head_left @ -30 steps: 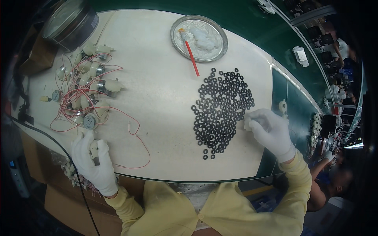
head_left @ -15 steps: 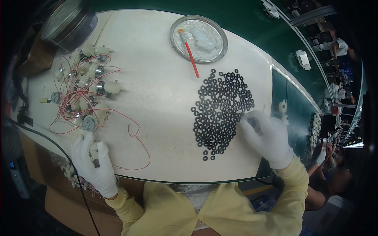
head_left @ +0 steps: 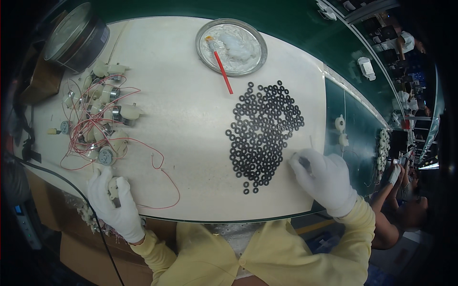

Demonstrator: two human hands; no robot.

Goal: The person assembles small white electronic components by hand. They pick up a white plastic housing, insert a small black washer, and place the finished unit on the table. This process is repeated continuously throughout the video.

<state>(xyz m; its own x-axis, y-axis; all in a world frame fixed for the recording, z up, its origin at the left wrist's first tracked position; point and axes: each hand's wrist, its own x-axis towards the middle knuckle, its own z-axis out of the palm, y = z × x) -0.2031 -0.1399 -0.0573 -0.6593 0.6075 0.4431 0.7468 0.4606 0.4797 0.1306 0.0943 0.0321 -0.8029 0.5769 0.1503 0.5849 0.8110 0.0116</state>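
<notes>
My left hand (head_left: 112, 205), in a white glove, is closed around a small motor unit with a cream plastic housing (head_left: 113, 188) at the table's near left edge. Just beyond it lies a tangle of similar motors (head_left: 106, 156) with red wires (head_left: 90, 125). My gloved right hand (head_left: 324, 178) is pinched closed at the right of a spread of black rubber rings (head_left: 260, 138), a little apart from them. A thin pale shaft (head_left: 311, 141) shows above its fingers. What the fingertips hold is too small to make out.
A round metal dish (head_left: 257, 66) of white grease stands at the far middle, a red-handled brush (head_left: 223, 71) resting in it. A large tin (head_left: 90, 43) stands far left. A black cable (head_left: 62, 177) crosses the left edge. Cream parts (head_left: 339, 124) lie on the green surface at right.
My right hand has drawn slightly away from the rings, with its fingertips pinched. My left hand keeps its hold on the motor unit. The whole view has shifted slightly.
</notes>
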